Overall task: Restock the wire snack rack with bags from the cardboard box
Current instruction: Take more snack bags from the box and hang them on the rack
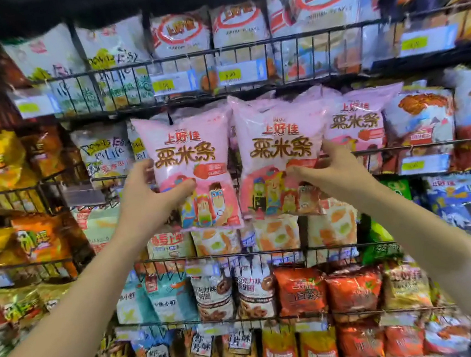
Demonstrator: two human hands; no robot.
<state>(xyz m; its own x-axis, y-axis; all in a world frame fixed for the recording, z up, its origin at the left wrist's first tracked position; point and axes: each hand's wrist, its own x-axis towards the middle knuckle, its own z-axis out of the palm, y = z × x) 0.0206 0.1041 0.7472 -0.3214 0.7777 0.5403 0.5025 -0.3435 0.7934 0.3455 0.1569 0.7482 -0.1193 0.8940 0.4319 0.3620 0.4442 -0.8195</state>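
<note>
The left hand (150,192) is gripping one pink bag (192,166) and the right hand (328,169) another (279,152), both held up before the rack's middle shelf (408,148). Advice: lift each over the wire front, then seat upright beside the matching pink bag (358,122).

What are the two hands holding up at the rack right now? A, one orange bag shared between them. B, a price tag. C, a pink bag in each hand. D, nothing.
C: the left hand grips one pink bag and the right hand grips another pink bag, side by side.
</note>
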